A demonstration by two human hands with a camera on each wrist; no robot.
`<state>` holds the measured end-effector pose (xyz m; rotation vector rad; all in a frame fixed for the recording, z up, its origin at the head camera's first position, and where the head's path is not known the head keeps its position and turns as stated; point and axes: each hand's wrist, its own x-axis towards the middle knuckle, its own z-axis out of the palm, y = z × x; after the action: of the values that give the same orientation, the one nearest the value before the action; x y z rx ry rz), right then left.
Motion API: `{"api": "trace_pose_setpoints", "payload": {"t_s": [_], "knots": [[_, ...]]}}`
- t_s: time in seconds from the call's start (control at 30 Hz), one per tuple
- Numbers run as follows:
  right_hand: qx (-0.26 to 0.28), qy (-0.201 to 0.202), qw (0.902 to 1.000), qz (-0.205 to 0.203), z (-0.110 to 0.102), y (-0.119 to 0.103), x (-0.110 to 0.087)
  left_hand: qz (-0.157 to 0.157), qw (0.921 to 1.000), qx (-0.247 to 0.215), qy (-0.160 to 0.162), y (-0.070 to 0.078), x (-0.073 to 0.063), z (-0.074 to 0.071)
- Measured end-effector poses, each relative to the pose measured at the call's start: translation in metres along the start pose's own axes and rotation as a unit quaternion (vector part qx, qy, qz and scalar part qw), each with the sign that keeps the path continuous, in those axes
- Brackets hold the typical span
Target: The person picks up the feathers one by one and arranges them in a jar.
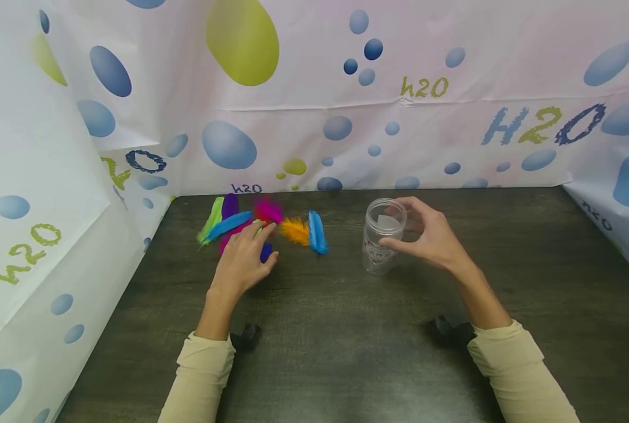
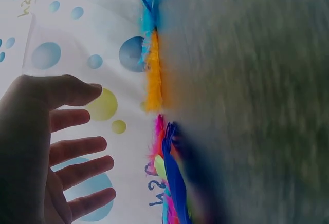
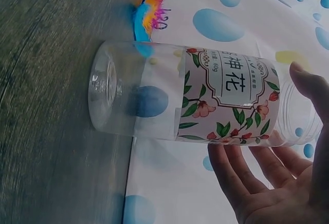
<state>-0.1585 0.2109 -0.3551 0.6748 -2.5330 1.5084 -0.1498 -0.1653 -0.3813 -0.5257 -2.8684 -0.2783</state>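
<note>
My right hand holds a clear plastic jar, thumb on the near side and fingers round the far side close to its open mouth. A flowered label wraps the upper part of the jar, which stands upright in the head view. Over a loose group of dyed feathers my left hand hovers, fingers spread and holding nothing. A light-blue feather, a green feather and a purple feather lie left of it. An orange feather and another blue feather lie right. The hand partly hides a dark-blue feather.
The dark wood-grain table reaches back to a white sheet printed with blue and green spots, which also hangs along both sides. Black wrist-camera mounts show beside the forearms.
</note>
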Motion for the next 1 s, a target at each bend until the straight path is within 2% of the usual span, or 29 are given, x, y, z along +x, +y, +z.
{"api": "trace_pose_setpoints", "payload": {"t_s": [0.3, 0.6, 1.0], "knots": [[0.003, -0.011, 0.9999, 0.003, 0.000, 0.001, -0.001, -0.015, 0.9998, 0.008, 0.009, -0.010, 0.005, -0.001], [0.005, -0.021, 0.9994, -0.026, -0.001, 0.001, 0.000, -0.016, 0.9995, 0.013, 0.023, -0.018, 0.010, -0.003], [0.024, -0.040, 0.9986, -0.024, 0.002, 0.001, 0.002, 0.008, 0.9978, 0.024, 0.062, -0.032, 0.016, -0.002]]}}
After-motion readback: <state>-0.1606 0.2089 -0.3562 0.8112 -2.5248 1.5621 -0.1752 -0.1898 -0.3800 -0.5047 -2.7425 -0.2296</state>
